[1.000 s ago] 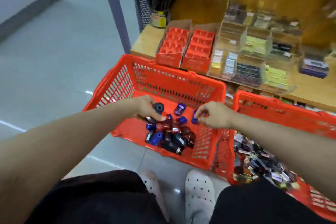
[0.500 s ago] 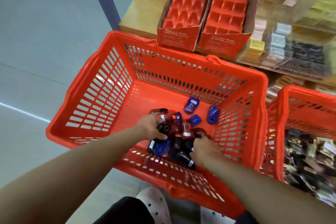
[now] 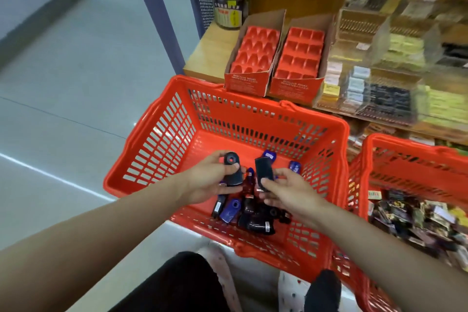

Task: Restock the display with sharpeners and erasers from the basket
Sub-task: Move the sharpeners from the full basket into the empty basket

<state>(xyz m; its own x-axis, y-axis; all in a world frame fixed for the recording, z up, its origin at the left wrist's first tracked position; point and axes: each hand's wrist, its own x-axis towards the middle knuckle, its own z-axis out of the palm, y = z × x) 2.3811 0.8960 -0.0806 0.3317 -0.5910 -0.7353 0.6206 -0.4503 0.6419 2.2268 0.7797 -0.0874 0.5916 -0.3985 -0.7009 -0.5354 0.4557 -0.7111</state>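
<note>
A red plastic basket (image 3: pixel 162 139) stands on the floor below the shelf, with several blue, black and dark red sharpeners (image 3: pixel 249 210) heaped in its near half. My left hand (image 3: pixel 207 180) grips a black sharpener (image 3: pixel 231 168) above the heap. My right hand (image 3: pixel 286 192) holds another black sharpener (image 3: pixel 263 170) upright beside it. Two red display boxes (image 3: pixel 253 56) with bare moulded trays sit on the wooden shelf behind the basket; the right box (image 3: pixel 300 54) touches the left one.
A second red basket (image 3: pixel 405 149) full of mixed packets stands at the right. Clear acrylic bins (image 3: pixel 374 83) with erasers fill the shelf to the right of the boxes. A blue shelf post (image 3: pixel 154 12) and a pen tub (image 3: pixel 228 12) stand at the back. Grey floor lies left.
Both hands have lifted out of the heap, each with a black sharpener in it. The view has tilted up, so more of the shelf shows.
</note>
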